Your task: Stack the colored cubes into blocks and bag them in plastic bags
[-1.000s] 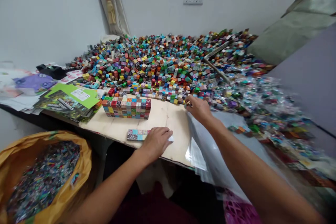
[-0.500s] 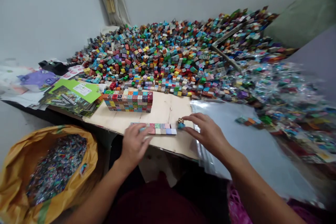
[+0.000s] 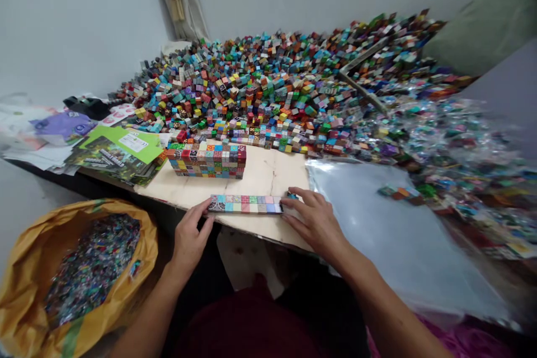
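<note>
Both hands have closed in since half a second ago: the left hand (image 3: 189, 238) now presses open fingers on the near end of the row of cubes (image 3: 245, 205), the right hand (image 3: 312, 219) butts loosely against the far end. The row sits on the counter (image 3: 268, 176) near its front edge, a heap of coloured cubes (image 3: 268, 89) behind, white walls around.

A long flat row of small colourful printed cubes (image 3: 246, 204) lies near the front edge of the pale wooden board (image 3: 268, 176). The little cubes sit side by side, touching, in one straight line: pink, blue, green, grey.
</note>
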Demonstrator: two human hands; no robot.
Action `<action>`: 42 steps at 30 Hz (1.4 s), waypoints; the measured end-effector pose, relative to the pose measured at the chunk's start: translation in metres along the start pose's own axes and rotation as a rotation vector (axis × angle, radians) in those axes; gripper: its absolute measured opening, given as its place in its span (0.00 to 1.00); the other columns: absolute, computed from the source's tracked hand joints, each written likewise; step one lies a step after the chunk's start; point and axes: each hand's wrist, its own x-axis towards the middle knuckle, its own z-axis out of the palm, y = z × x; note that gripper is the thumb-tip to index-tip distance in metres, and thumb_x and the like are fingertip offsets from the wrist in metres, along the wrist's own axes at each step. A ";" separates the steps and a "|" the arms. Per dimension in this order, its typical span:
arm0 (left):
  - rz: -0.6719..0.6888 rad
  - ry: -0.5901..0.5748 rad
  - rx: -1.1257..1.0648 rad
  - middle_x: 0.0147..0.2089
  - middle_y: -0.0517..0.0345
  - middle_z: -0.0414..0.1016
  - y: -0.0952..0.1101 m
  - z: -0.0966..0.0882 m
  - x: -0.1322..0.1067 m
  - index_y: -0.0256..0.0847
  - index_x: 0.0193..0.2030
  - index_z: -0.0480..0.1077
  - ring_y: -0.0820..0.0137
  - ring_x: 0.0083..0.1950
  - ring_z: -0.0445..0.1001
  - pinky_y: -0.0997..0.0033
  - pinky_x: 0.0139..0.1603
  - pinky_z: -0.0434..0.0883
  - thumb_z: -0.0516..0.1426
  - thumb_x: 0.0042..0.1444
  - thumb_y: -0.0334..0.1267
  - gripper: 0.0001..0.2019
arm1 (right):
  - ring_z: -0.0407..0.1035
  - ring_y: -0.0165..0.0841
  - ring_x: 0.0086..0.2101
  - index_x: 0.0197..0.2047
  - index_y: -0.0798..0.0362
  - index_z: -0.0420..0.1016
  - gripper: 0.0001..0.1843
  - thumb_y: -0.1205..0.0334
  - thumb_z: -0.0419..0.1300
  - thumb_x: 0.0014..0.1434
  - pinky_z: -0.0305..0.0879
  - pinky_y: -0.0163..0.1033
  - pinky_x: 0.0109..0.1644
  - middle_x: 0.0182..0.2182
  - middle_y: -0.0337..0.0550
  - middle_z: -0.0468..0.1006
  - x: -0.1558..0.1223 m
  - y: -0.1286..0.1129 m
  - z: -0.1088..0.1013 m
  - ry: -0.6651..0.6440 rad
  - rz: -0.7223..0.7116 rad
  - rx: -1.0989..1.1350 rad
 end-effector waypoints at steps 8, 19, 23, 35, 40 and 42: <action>0.012 0.003 0.010 0.51 0.53 0.75 -0.002 0.001 0.001 0.43 0.57 0.66 0.66 0.49 0.74 0.61 0.55 0.71 0.55 0.58 0.40 0.19 | 0.71 0.34 0.34 0.56 0.48 0.66 0.28 0.66 0.60 0.51 0.69 0.43 0.42 0.54 0.47 0.69 0.019 0.020 -0.015 -0.182 0.198 0.277; 0.061 -0.011 0.112 0.55 0.54 0.73 0.003 0.000 0.002 0.44 0.57 0.67 0.64 0.54 0.72 0.59 0.58 0.69 0.54 0.60 0.40 0.18 | 0.72 0.40 0.41 0.55 0.49 0.70 0.27 0.70 0.60 0.50 0.69 0.43 0.44 0.46 0.45 0.76 0.021 0.006 -0.010 -0.305 0.126 0.330; 0.080 -0.003 0.106 0.55 0.54 0.73 0.002 0.000 0.002 0.44 0.57 0.67 0.64 0.55 0.72 0.60 0.58 0.69 0.54 0.60 0.39 0.18 | 0.71 0.41 0.43 0.55 0.47 0.70 0.27 0.69 0.60 0.50 0.69 0.45 0.47 0.48 0.44 0.76 0.023 0.009 -0.010 -0.301 0.065 0.317; 0.031 0.010 0.024 0.54 0.53 0.74 0.005 0.003 0.000 0.41 0.55 0.69 0.63 0.54 0.72 0.60 0.57 0.70 0.54 0.58 0.35 0.17 | 0.70 0.45 0.49 0.53 0.49 0.73 0.24 0.61 0.61 0.51 0.66 0.51 0.53 0.50 0.47 0.75 0.021 0.014 -0.005 -0.267 0.095 0.413; -0.139 -0.001 -0.146 0.50 0.53 0.77 0.004 0.003 0.001 0.40 0.55 0.69 0.67 0.47 0.76 0.67 0.49 0.74 0.55 0.55 0.34 0.20 | 0.71 0.45 0.46 0.55 0.48 0.70 0.27 0.54 0.60 0.51 0.68 0.50 0.51 0.50 0.47 0.75 0.016 0.022 0.002 -0.230 0.088 0.446; -0.182 0.002 -0.199 0.49 0.52 0.77 0.004 0.003 0.001 0.39 0.55 0.70 0.67 0.46 0.76 0.68 0.49 0.73 0.55 0.54 0.34 0.20 | 0.71 0.45 0.46 0.55 0.49 0.71 0.27 0.52 0.59 0.52 0.69 0.49 0.50 0.50 0.48 0.75 0.012 0.022 0.005 -0.204 0.079 0.449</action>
